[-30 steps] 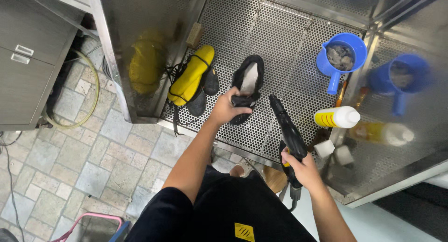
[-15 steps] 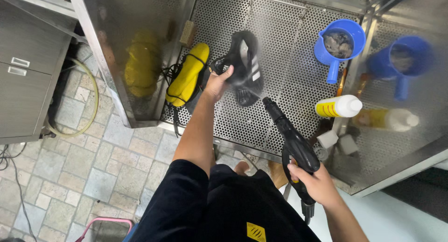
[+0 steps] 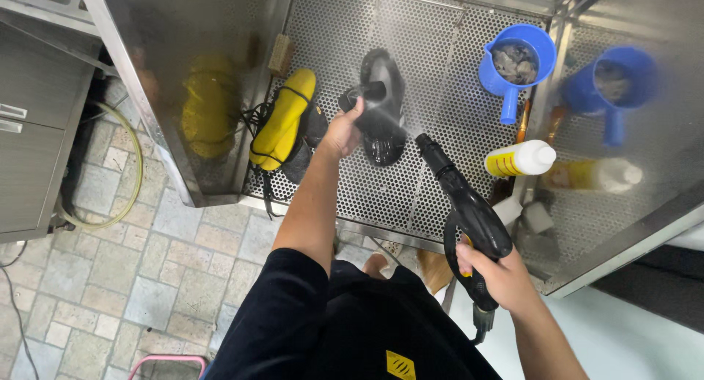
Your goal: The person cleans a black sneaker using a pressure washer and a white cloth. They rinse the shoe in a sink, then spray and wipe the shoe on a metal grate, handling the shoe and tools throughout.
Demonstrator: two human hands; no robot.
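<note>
Perforated steel tray (image 3: pixel 433 197), yellow bottle (image 3: pixel 517 159)

White plastic bottle (image 3: pixel 519 159) with yellow label lying on its side on perforated metal shelf (image 3: pixel 440 50), right of centre, its blurred mirror image just beside it in steel wall, small yellow patch (image 3: pixel 400 365) on black garment
</note>
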